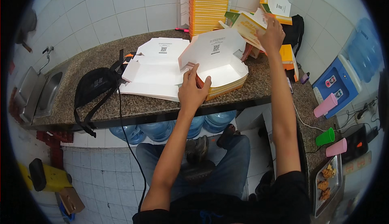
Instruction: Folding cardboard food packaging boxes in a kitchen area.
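My left hand (pixel 193 88) is at the near left corner of a nested stack of folded cardboard food boxes (pixel 226 92), its thumb and fingers spread around that corner. The top box has a white inside and a raised lid (pixel 212 47) bearing print and a code. Farther back on the right, my right hand (pixel 272 35) grips the edge of a yellow-and-green folded box (pixel 247 28). Left of the nested stack lie flat white box blanks (pixel 158 75), piled on the granite counter (pixel 146 108). A tall pile of yellow-edged boxes (pixel 208 14) stands by the tiled wall.
A black bag (pixel 97 85) with straps and a cable lies left, before a steel sink (pixel 50 92). To the right are another yellow box (pixel 287 55), a blue water dispenser (pixel 337 84), cups (pixel 325 137) and a tray (pixel 317 205) of fried food. Water bottles (pixel 156 129) stand underneath.
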Demonstrator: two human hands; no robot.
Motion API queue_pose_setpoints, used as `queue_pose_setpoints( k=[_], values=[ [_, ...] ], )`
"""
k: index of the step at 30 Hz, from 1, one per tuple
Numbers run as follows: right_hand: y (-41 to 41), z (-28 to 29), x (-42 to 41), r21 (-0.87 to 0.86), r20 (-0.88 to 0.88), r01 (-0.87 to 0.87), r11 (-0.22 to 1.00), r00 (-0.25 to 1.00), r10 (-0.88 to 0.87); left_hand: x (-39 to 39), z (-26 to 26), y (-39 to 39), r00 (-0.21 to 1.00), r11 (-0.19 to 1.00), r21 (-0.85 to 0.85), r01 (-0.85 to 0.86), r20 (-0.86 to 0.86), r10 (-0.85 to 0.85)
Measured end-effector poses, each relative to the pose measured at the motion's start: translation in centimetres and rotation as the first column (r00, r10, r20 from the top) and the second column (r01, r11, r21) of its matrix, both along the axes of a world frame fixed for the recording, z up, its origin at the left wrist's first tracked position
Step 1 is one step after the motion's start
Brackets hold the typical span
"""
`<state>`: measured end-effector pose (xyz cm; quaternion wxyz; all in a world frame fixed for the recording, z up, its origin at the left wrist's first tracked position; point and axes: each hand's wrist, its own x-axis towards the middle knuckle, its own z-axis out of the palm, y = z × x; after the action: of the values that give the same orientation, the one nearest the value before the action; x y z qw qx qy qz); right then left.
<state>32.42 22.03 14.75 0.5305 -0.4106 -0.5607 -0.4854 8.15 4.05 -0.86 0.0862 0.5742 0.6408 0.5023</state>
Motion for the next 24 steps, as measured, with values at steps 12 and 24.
queue_pose_setpoints(
  k=[12, 24],
  values=[
    [-7.9, 10.5, -1.6, -0.580, -0.120, -0.321, 0.749, 0.943, 0.310, 1.6, -0.7, -1.0, 0.999, 0.976, 0.214, 0.034, 0.023, -0.040],
    [-5.6, -4.0, -3.9, -0.878, -0.103, -0.260, 0.403, 0.923, 0.371, 1.0, -0.6, -2.6, 0.971, 0.889, 0.396, 0.231, -0.147, -0.187]
  ],
)
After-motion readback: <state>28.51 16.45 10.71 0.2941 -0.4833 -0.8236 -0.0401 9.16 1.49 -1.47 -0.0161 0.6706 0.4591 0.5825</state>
